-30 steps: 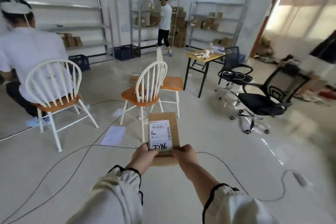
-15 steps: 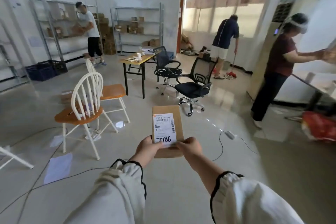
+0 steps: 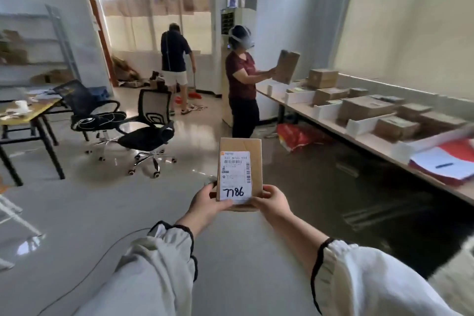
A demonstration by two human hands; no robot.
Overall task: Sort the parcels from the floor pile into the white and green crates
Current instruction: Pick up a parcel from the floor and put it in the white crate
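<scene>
- Parcel (image 3: 240, 169) front and centre: a flat brown cardboard box, rectangular, held upright in the air above the glossy grey floor (image 3: 102, 213).
- Left hand (image 3: 209, 204) clamps its lower left corner, thumb lying across the front face.
- Right hand (image 3: 272, 202) clamps the lower right corner, fingers wrapped behind, thumb on the bottom edge.
- White paper label (image 3: 234, 174) covers most of the front: barcodes up top, "7786" in black marker at the bottom.
- Loose pale sleeves with dark gathered cuffs run down to both wrists.
- Long table (image 3: 384, 151) along the right wall carries more brown boxes sitting between low white dividers.
- Someone in a dark red top (image 3: 242, 77) stands at its far end, holding up another cardboard box.
- Two black mesh office chairs (image 3: 148, 131) stand on chrome bases to the left.
</scene>
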